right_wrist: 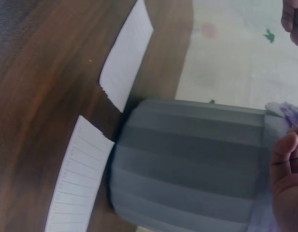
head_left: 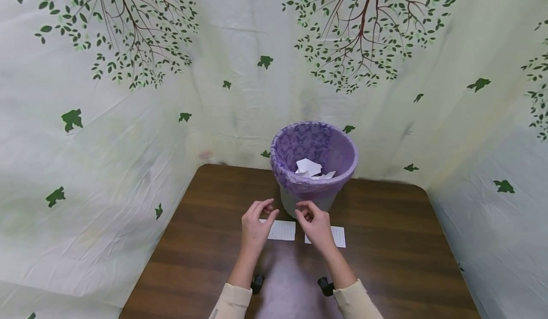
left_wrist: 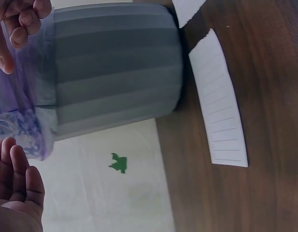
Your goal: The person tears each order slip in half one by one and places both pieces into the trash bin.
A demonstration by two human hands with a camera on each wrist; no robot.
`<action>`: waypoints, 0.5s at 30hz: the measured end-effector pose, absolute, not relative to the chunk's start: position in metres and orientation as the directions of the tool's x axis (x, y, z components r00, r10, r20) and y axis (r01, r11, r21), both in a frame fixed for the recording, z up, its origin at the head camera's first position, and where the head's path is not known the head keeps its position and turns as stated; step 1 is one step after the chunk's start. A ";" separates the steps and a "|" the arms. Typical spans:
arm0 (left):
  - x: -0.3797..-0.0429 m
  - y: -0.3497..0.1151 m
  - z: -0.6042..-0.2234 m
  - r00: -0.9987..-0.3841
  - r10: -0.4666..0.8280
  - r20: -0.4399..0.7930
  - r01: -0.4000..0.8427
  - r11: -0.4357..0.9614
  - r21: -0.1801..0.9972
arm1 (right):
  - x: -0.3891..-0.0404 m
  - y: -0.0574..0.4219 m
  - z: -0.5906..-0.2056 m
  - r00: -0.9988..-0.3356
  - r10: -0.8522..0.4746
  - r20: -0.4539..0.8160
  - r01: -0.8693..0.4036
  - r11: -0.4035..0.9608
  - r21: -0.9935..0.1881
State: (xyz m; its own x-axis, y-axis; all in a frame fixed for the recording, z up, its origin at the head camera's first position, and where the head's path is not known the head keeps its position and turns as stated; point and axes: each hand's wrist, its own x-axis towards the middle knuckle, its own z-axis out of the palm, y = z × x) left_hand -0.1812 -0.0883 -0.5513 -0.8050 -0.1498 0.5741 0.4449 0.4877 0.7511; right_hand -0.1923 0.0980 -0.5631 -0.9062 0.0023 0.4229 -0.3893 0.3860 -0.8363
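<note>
With left hand (head_left: 257, 224) and right hand (head_left: 316, 224) empty (grips narrow), best pinch each paper strip (head_left: 282, 231) on its side away from the worktop (head_left: 398, 262)'s far edge.

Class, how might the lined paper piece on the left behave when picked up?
The left paper piece looks thin, so it's probably light and floppy. Lying flat on the table, it may slide before lifting. Its ragged end suggests it could tear easily.
</note>
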 end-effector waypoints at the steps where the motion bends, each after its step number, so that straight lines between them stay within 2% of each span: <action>1: -0.181 -0.089 -0.553 -0.809 -0.151 0.568 0.438 0.490 0.754 | -0.193 0.097 -0.565 -0.909 0.003 0.416 -0.382 0.389 -0.838; 11: -0.183 -0.092 -0.570 -0.846 -0.145 0.512 0.382 0.505 0.774 | -0.195 0.093 -0.584 -0.935 -0.014 0.355 -0.332 0.394 -0.857; 15: -0.185 -0.093 -0.578 -0.837 -0.137 0.530 0.395 0.520 0.758 | -0.196 0.091 -0.591 -0.944 -0.022 0.330 -0.311 0.400 -0.862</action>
